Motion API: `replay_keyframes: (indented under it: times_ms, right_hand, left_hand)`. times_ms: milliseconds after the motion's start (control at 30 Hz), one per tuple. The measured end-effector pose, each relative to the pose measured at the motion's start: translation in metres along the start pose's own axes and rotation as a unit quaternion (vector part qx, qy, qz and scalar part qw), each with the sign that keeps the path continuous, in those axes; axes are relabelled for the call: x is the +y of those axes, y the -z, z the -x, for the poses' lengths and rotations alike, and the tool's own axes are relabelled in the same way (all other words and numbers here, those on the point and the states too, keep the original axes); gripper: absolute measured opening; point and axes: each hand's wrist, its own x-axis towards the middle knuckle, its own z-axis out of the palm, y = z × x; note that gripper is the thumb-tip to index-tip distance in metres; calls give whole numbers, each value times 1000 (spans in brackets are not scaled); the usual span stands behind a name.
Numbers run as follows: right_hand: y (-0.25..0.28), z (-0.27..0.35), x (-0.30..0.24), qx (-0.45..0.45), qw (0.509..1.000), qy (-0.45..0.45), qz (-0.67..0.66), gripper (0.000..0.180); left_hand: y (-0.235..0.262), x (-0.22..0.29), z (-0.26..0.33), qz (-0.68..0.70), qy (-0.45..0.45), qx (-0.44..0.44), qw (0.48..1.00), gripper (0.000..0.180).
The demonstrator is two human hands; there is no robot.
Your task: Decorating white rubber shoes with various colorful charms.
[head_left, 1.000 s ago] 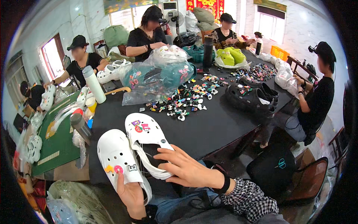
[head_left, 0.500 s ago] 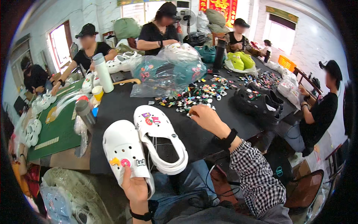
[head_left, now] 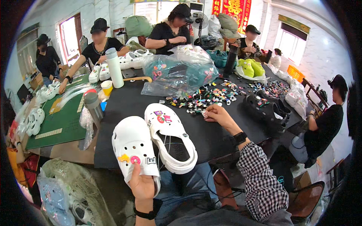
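Note:
My left hand [head_left: 142, 186] grips a white clog [head_left: 130, 137] from its opening, fingers inside and thumb on top beside a pink round charm [head_left: 134, 160]. A yellow charm [head_left: 123, 158] and a grey-black charm [head_left: 151, 161] sit on the same clog. Right against it lies the other white clog [head_left: 174, 127], which carries a few colourful charms near its toe; a thin cord shows between the two. At the near edge of a pile of loose shoe charms [head_left: 218, 96], my right hand [head_left: 222, 119] pinches a small pale charm [head_left: 204, 113] between thumb and fingertips.
Black clogs [head_left: 264, 111] stand to the right on the dark table. Bagged teal clogs [head_left: 169, 73], a white bottle [head_left: 114, 67], a grey flask [head_left: 93, 107] and a yellow-white cup [head_left: 107, 88] stand beyond. Green clogs [head_left: 250, 68] rest farther back. Several people work around the table.
The view has shifted, so everything sits farther right. My right hand has drawn slightly back from the charm pile, and the pinched charm now shows. My left hand keeps its grip on the clog.

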Motion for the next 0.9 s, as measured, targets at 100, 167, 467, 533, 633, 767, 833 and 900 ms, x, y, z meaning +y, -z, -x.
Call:
replay_keyframes:
  times_ms: [100,167,467,533,633,767,833,900]
  right_hand:
    - [0,3,3,1,999,-19,-51,16]
    - [2,3,1,-3,999,-20,-36,17]
    - [-2,4,-4,44,980,51,190,20]
    - [-3,-2,-2,94,952,120,267,21]
    - [-3,-13,-13,136,911,187,342,23]
    - [-13,-41,-4,47,881,225,413,22]
    - [-13,-47,0,23,908,184,377,20]
    - [-15,-48,0,33,920,161,357,20]
  left_hand:
    - [3,-1,-1,0,-13,9,1000,45]
    - [4,-2,-1,-4,-18,16,1000,45]
    - [2,-2,0,-15,-22,23,999,44]
    - [1,-1,1,-24,-21,20,999,43]
    - [-2,-2,1,-8,-21,24,999,43]
    - [3,-2,0,4,-17,39,999,45]
    - [3,-2,-2,3,-16,48,999,46]
    - [5,-2,-1,9,-20,36,999,46]
